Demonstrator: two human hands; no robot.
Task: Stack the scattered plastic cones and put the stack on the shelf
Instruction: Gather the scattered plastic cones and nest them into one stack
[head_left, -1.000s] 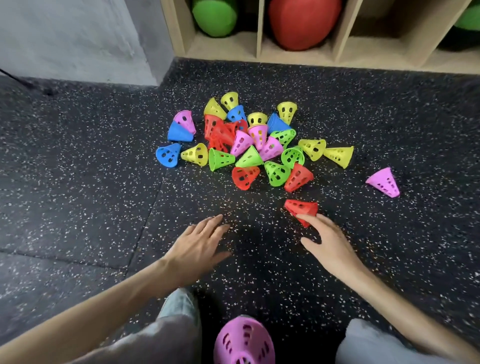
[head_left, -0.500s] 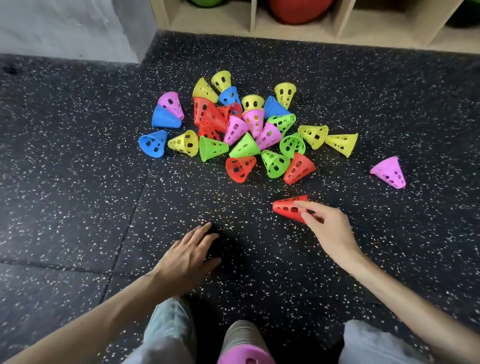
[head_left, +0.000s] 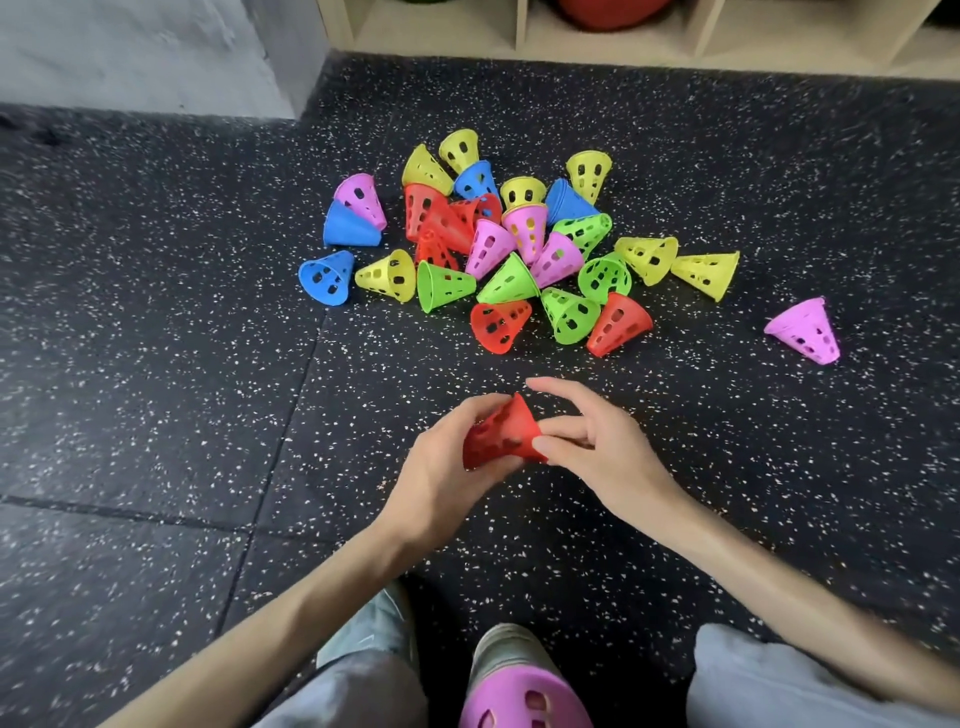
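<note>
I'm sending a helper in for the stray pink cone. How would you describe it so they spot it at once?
Start at the heap of coloured cones on the speckled black floor. Look right, past the two yellow cones at its edge. The pink cone lies there on its side, alone, touching nothing.

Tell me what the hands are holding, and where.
One red cone: left hand wraps its narrow end, right hand pinches the wide rim.

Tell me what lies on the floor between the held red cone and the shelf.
The pile of loose cones lies on the floor between the red cone, held by the left hand and right hand, and the shelf. Beyond the pile, bare floor.
</note>
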